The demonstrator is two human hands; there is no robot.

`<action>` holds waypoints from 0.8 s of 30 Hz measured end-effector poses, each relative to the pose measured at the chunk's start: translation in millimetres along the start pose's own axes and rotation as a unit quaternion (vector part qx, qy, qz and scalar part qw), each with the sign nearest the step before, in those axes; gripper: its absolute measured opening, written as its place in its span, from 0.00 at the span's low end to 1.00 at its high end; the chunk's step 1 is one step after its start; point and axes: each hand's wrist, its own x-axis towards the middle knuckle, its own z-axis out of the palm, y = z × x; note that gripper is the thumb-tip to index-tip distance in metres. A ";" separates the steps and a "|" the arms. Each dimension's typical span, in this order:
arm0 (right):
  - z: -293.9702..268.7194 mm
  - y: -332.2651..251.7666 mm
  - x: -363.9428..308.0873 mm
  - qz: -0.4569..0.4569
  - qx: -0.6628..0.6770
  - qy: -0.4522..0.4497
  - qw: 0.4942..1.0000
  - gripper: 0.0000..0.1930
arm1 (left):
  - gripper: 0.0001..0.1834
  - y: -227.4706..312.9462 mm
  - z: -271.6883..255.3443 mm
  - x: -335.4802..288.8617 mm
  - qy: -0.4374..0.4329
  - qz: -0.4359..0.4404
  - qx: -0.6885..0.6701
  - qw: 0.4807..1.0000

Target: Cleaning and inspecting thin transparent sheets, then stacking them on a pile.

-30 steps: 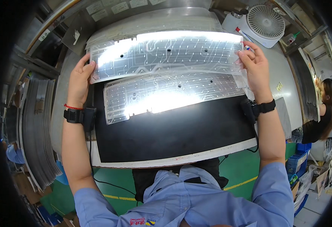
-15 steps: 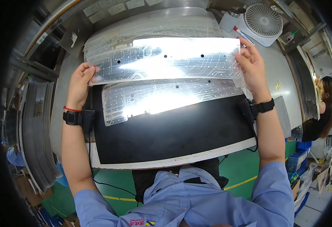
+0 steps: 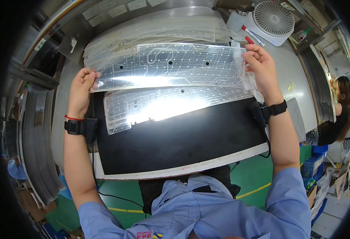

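Note:
Between my two hands stretches a clear flexible circuit sheet (image 3: 155, 71), printed with pale traces and dots and a few dark round spots. My left hand (image 3: 82, 85) pinches its left end between thumb and fingers. At the right end, my right hand (image 3: 261, 67) grips the edge the same way. Below it, a second circuit sheet (image 3: 121, 113) lies tilted on a black mat (image 3: 183, 143), its upper part covered by the held one. Bright glare hides part of its pattern. Behind the held sheet rests a stack of similar clear sheets (image 3: 159, 24).
A white fan (image 3: 273, 20), a bottle (image 3: 238, 19) and red-capped markers (image 3: 252, 36) stand at the back right. Tall stacks of sheets (image 3: 41, 135) rise at the left. Another person (image 3: 338, 111) sits far right. Cables run from my wrist straps.
The held sheet has shifted slightly left and tilted, so its glare has shrunk and the traces show more clearly. Both hands still hold its ends.

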 end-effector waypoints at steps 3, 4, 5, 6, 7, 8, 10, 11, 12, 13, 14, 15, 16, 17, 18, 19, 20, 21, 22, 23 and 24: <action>-0.2 -0.5 0.3 -0.002 -0.006 -0.014 1.000 0.16 | 0.04 0.0 -1.6 0.0 -0.005 0.011 -0.002 1.000; -1.6 0.8 1.1 -0.001 -0.014 -0.019 1.000 0.15 | 0.04 0.1 -1.9 0.0 -0.006 0.013 -0.002 1.000; -2.6 2.2 1.8 0.001 -0.023 -0.025 0.999 0.15 | 0.04 -0.2 -2.4 0.3 -0.006 0.015 -0.002 1.000; -3.1 3.5 2.3 -0.001 -0.025 -0.027 0.999 0.14 | 0.04 -0.5 -3.1 0.7 -0.006 0.016 -0.003 1.000; -3.5 5.0 2.6 -0.002 -0.026 -0.029 0.999 0.13 | 0.04 0.1 -2.1 0.9 -0.006 0.018 -0.004 1.000; -4.2 6.0 2.8 -0.004 -0.028 -0.031 0.999 0.12 | 0.05 0.9 -1.0 0.7 -0.004 0.015 -0.001 1.000; -6.4 7.2 3.2 -0.011 -0.025 -0.050 0.998 0.12 | 0.05 3.5 1.1 -0.6 0.002 0.009 0.007 1.000; -6.7 7.4 3.4 -0.014 -0.023 -0.060 0.998 0.12 | 0.05 2.9 -0.7 -0.5 -0.002 0.013 0.003 1.000; -6.4 7.1 3.4 -0.014 -0.022 -0.063 0.998 0.12 | 0.05 1.8 -3.5 0.2 -0.006 0.018 0.000 1.000; -6.4 6.3 3.2 -0.014 -0.021 -0.066 0.997 0.13 | 0.05 1.3 -4.3 0.8 -0.010 0.023 -0.004 1.000; -6.3 5.5 2.9 -0.015 -0.020 -0.069 0.997 0.13 | 0.05 0.8 -4.7 0.9 -0.010 0.024 -0.004 1.000; -5.6 5.1 2.7 -0.013 -0.020 -0.065 0.998 0.14 | 0.05 0.7 -5.0 0.9 -0.011 0.025 -0.005 1.000; -4.7 4.6 2.3 -0.011 -0.020 -0.061 0.998 0.14 | 0.05 0.8 -4.9 1.0 -0.011 0.026 -0.005 1.000; -4.2 4.1 2.1 -0.010 -0.019 -0.057 0.998 0.15 | 0.05 0.9 -4.7 0.9 -0.010 0.025 -0.002 1.000; -4.4 3.5 1.9 -0.009 -0.024 -0.057 0.998 0.16 | 0.06 0.9 -4.4 0.8 -0.008 0.025 0.000 1.000; -4.7 2.9 1.8 -0.008 -0.028 -0.057 0.998 0.16 | 0.06 1.2 -4.2 0.5 -0.007 0.026 0.002 1.000; -4.9 2.6 1.7 -0.007 -0.033 -0.058 0.998 0.17 | 0.06 1.5 -3.9 0.3 -0.004 0.024 0.002 1.000; -6.0 3.8 2.3 -0.004 -0.029 -0.062 0.998 0.17 | 0.06 1.9 -3.5 0.1 -0.002 0.022 0.002 1.000; -7.1 5.1 3.3 -0.001 -0.025 -0.067 0.997 0.17 | 0.06 2.3 -3.4 0.1 0.001 0.021 0.001 1.000; -7.7 5.8 3.9 0.002 -0.022 -0.072 0.997 0.18 | 0.06 2.3 -3.6 0.2 0.000 0.021 0.002 1.000; -8.0 6.0 4.1 0.001 -0.021 -0.070 0.997 0.18 | 0.06 2.0 -4.0 0.3 0.000 0.022 0.003 1.000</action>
